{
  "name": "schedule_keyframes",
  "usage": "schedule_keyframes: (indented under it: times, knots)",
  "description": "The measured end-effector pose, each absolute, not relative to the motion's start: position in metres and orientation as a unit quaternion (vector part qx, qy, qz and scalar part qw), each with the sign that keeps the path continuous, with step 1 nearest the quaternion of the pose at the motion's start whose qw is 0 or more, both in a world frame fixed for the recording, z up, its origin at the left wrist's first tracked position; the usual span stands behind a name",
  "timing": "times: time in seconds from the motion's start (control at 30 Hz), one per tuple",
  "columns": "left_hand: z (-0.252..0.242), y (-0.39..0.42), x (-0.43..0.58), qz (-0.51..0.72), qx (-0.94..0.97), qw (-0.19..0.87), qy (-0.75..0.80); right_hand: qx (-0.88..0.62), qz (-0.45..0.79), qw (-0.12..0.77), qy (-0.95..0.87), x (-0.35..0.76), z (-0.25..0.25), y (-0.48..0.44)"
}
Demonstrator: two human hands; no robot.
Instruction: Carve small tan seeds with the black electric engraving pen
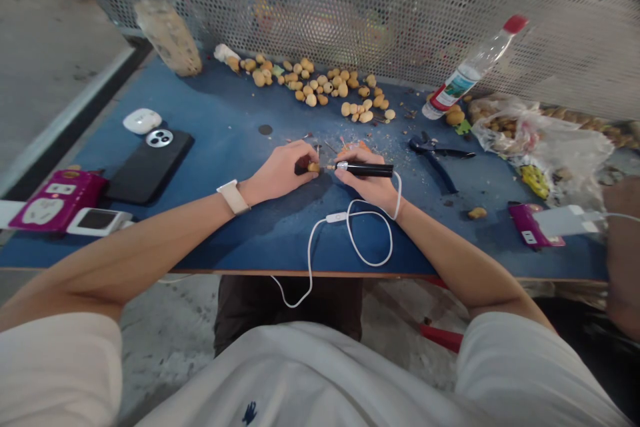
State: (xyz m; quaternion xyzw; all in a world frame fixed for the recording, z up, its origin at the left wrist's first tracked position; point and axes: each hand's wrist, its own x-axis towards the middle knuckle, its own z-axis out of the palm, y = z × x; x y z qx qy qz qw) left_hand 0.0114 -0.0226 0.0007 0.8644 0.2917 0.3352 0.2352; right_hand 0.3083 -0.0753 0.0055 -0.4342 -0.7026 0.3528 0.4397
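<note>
My left hand [280, 170] pinches a small tan nut [313, 167] between its fingertips, above the blue worktable [225, 240]. My right hand [363, 180] grips a black pen-shaped rotary engraver [365, 169], and its thin bit reaches the nut. A white cable [350, 233] loops from the tool's rear end across the table and over the front edge. Pale dust and shavings lie scattered around both hands. Beyond them, a loose heap of tan nuts [310, 83] spreads across the far side of the table.
Blue-handled pliers [435, 159] lie right of my hands. A black phone [150, 167], white earbud case [142, 121] and magenta power bank [57, 200] sit left. A plastic bottle [473, 70] and bag [530, 133] stand far right, with another person's hand [623, 213] at the right edge. A perforated metal screen [400, 13] backs the table.
</note>
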Motion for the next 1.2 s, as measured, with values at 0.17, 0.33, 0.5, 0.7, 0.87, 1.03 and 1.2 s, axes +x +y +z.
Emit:
schedule_keyframes:
  times: [0.17, 0.33, 0.5, 0.7, 0.87, 1.03, 1.2]
  knots:
    - [0.0007, -0.0210, 0.0115, 0.324, 0.867, 0.232, 0.300, -0.436, 0.342, 0.442, -0.705, 0.3088, 0.0046, -0.0741]
    - [0.0007, -0.0213, 0.0112, 0.326, 0.868, 0.228, 0.295, -0.426, 0.338, 0.451, -0.708, 0.3089, 0.0025, -0.0731]
    - [-0.0009, -0.0217, 0.0108, 0.335, 0.870, 0.223, 0.286, -0.421, 0.331, 0.453, -0.713, 0.3092, 0.0011, -0.0723]
    - [-0.0017, -0.0199, 0.0101, 0.328, 0.871, 0.222, 0.291, -0.437, 0.333, 0.445, -0.707, 0.3095, 0.0009, -0.0727]
    - [-0.0004, -0.0202, 0.0097, 0.326, 0.874, 0.218, 0.288, -0.436, 0.328, 0.448, -0.708, 0.3097, -0.0007, -0.0725]
    - [0.0006, -0.0219, 0.0104, 0.326, 0.873, 0.218, 0.290, -0.430, 0.329, 0.448, -0.712, 0.3095, -0.0003, -0.0719]
    - [-0.0004, -0.0216, 0.0108, 0.325, 0.873, 0.215, 0.294, -0.433, 0.329, 0.440, -0.715, 0.3101, -0.0005, -0.0720]
